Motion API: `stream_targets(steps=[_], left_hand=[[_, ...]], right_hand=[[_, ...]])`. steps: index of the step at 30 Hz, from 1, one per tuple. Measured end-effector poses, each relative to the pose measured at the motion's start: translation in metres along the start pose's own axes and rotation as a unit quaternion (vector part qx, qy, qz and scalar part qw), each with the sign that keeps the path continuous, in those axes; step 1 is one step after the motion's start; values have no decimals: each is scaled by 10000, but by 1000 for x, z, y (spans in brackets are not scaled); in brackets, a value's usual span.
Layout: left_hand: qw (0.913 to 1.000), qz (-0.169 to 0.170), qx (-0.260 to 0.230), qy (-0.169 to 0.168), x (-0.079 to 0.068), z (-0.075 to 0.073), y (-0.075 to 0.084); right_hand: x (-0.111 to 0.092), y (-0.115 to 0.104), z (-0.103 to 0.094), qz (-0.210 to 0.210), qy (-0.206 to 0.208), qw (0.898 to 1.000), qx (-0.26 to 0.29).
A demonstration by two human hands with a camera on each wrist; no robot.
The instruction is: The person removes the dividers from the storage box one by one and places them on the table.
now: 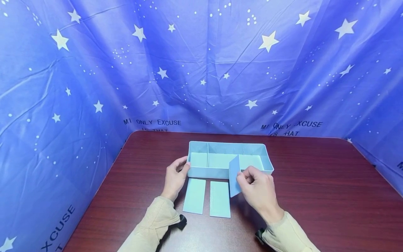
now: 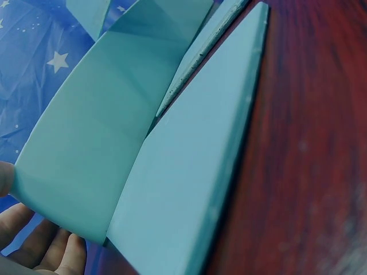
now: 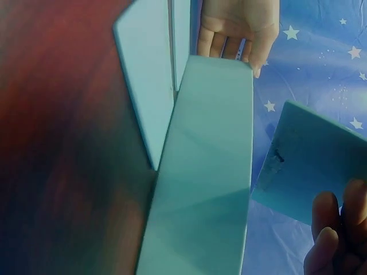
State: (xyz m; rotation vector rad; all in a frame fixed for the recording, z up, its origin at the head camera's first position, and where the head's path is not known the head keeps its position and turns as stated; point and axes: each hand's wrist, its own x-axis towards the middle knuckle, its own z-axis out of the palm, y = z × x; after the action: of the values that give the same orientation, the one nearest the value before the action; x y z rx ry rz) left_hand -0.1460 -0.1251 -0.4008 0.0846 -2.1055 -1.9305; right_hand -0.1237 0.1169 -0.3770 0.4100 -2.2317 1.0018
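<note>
A long pale-blue box stands on the table, a thin upright divider inside it near its left end. At that end my left hand holds the box, thumb by the front corner and fingers round the end wall. My right hand pinches a flat blue divider panel between thumb and fingers. The panel is tilted and overlaps the box's front wall in the head view; a dark mark shows on its face in the right wrist view.
Two more flat panels lie side by side in front of the box, a left one and a right one. Beneath everything is a dark red-brown table. Behind it hangs a blue star-patterned curtain.
</note>
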Motion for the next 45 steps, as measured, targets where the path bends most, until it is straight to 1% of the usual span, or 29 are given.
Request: stream_targets(steps=[6, 13, 16, 25, 34, 39, 45], left_hand=[[10000, -3, -35, 0, -1, 0, 1], [10000, -5, 15, 22, -1, 1, 0], [10000, -37, 16, 26, -1, 1, 1], [9999, -117, 22, 26, -2, 1, 2], [10000, -74, 27, 43, -2, 1, 3], [9999, -100, 20, 18, -3, 1, 3], [9999, -99, 54, 2, -2, 0, 3]], right_hand=[[-6, -1, -5, 93, -60, 9999, 71], [-15, -1, -14, -56, 40, 9998, 199], [-19, 0, -16, -39, -5, 9998, 200], [-25, 3, -17, 176, -191, 9996, -74], [-34, 10, -14, 528, -448, 9968, -388], [-37, 13, -10, 506, -557, 9956, -556], [-38, 13, -7, 467, -600, 9953, -605]])
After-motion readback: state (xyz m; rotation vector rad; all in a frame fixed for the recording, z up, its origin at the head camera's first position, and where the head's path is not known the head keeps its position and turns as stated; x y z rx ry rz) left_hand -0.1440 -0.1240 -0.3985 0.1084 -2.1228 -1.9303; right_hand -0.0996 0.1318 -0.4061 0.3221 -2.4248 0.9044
